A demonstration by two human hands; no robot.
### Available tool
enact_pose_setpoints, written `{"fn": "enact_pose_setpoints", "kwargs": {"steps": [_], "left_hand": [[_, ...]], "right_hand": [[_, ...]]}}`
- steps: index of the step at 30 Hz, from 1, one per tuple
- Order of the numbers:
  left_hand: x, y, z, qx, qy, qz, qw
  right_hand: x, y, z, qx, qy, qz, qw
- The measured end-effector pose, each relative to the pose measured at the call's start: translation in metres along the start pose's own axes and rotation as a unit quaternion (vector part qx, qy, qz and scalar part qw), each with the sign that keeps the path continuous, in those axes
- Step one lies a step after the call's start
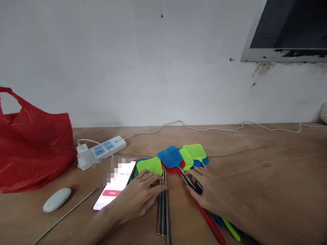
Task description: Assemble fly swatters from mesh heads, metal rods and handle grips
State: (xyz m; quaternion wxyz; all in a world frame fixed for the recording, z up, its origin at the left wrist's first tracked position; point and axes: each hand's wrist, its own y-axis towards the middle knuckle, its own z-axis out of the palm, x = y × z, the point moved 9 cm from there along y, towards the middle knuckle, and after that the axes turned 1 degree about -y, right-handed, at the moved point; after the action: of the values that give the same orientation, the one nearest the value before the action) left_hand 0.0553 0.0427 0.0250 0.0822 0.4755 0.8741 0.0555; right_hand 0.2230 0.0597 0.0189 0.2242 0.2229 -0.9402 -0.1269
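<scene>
My left hand lies with its fingers apart and stretched across the upper ends of several thin metal rods, touching them. Just beyond it is a lime-green mesh fly swatter head. My right hand is closed about the metal shafts of fly swatters, thumb on one side and fingers on the other. Blue, red and lime-green swatter heads overlap in a row beyond the hands. A red handle and a lime-green handle stick out below my right hand; other handles are partly hidden.
A lit phone lies beside my left forearm. Behind it are a white power strip and a plugged-in charger. A white oval object and a red plastic bag are at left. A white cable runs along the wall.
</scene>
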Motion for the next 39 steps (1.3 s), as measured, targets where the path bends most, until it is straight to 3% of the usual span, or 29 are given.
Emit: {"fn": "enact_pose_setpoints", "kwargs": {"steps": [6,13,24,30,34,39], "left_hand": [[-0.008,-0.001,0.006,0.041,-0.005,0.015,0.999],[-0.009,0.000,0.012,0.042,0.000,0.000,0.999],[-0.013,0.004,0.012,0.035,-0.019,-0.032,0.999],[-0.014,0.001,0.015,0.030,-0.025,-0.043,0.998],[-0.013,0.000,0.018,0.027,-0.029,-0.047,0.998],[-0.011,0.000,0.014,-0.011,-0.071,-0.050,0.996]], "right_hand": [[0.000,-0.001,0.005,0.041,-0.048,0.005,0.998],[-0.008,-0.002,0.008,0.026,-0.096,0.006,0.995],[-0.014,-0.001,0.007,0.023,-0.042,0.032,0.998],[-0.022,0.002,0.000,-0.026,0.077,0.068,0.994],[-0.032,0.005,-0.006,-0.078,0.286,0.122,0.947],[-0.039,0.003,0.005,-0.053,0.556,0.232,0.796]]}}
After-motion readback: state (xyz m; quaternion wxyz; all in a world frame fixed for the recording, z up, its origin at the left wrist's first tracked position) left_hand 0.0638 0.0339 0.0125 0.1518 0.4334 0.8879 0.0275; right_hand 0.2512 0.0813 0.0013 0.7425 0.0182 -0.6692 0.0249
